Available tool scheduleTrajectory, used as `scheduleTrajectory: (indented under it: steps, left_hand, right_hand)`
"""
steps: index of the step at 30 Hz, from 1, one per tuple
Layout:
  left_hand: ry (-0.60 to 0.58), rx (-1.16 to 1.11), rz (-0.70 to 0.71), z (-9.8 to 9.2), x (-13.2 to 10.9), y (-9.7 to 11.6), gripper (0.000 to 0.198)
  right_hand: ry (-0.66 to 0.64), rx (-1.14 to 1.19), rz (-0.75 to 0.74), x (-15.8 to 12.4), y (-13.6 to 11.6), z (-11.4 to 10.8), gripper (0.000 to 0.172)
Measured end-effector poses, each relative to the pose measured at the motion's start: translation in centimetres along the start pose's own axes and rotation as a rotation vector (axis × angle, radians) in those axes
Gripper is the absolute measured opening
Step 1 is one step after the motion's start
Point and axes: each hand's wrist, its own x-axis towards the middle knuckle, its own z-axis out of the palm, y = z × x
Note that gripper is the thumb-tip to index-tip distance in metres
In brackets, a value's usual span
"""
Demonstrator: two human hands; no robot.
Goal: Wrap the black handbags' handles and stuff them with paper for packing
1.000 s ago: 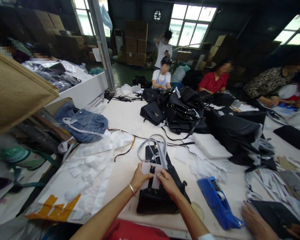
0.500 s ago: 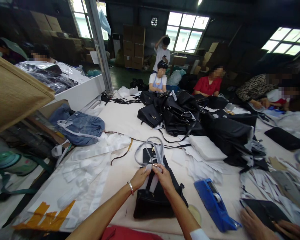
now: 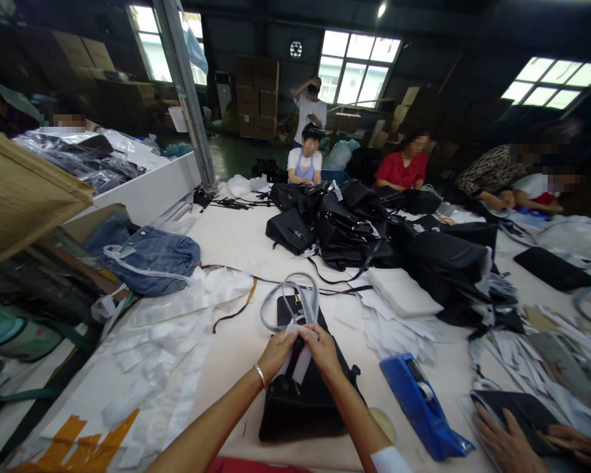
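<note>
A black bag (image 3: 295, 417) lies on the table right in front of me, its flap with a gold-coloured fitting pointing away. Strap loops (image 3: 314, 289) in pale, see-through wrapping rise at its far end. My left hand (image 3: 277, 349) pinches a white wrapping strip (image 3: 303, 365) at the bag's strap. Close beside it, my right hand (image 3: 321, 347) is closed on the same wrapped strap, thumb and fingertips together. The fingers partly hide the strap between them.
A blue tape dispenser (image 3: 421, 407) stands to the right, near white sheets (image 3: 404, 292). Black bags (image 3: 345, 223) are piled beyond. A denim bag (image 3: 152, 256) lies left. At lower right, a co-worker's hands (image 3: 507, 433) rest on a black piece.
Both my hands stay at the wrapped strap, with the fingertips drawn slightly closer together. The co-worker's hand at lower right now lies flatter on the black piece. The view has shifted a little.
</note>
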Motion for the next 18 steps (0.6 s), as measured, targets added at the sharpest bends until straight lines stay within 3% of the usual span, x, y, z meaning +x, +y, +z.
scheduleTrajectory:
  steps: [10, 12, 16, 18]
  left_hand:
    - [-0.090, -0.103, -0.013, -0.4, -1.8, -1.6, 0.049]
    - [-0.046, -0.079, -0.012, -0.3, -2.0, -1.7, 0.047]
    - [-0.011, -0.118, -0.038, -0.1, -1.8, -1.3, 0.043]
    - [-0.001, -0.102, -0.020, -0.1, -1.5, -1.2, 0.042]
  right_hand:
    - [0.024, -0.013, -0.009, -0.7, 0.2, 1.0, 0.033]
    - [-0.006, 0.111, 0.038, -1.4, 0.2, 0.9, 0.036]
    - [-0.187, 0.595, 0.204, -2.5, 0.7, -0.3, 0.048]
    - [-0.246, 0.687, 0.234, -2.8, 0.9, -0.8, 0.046]
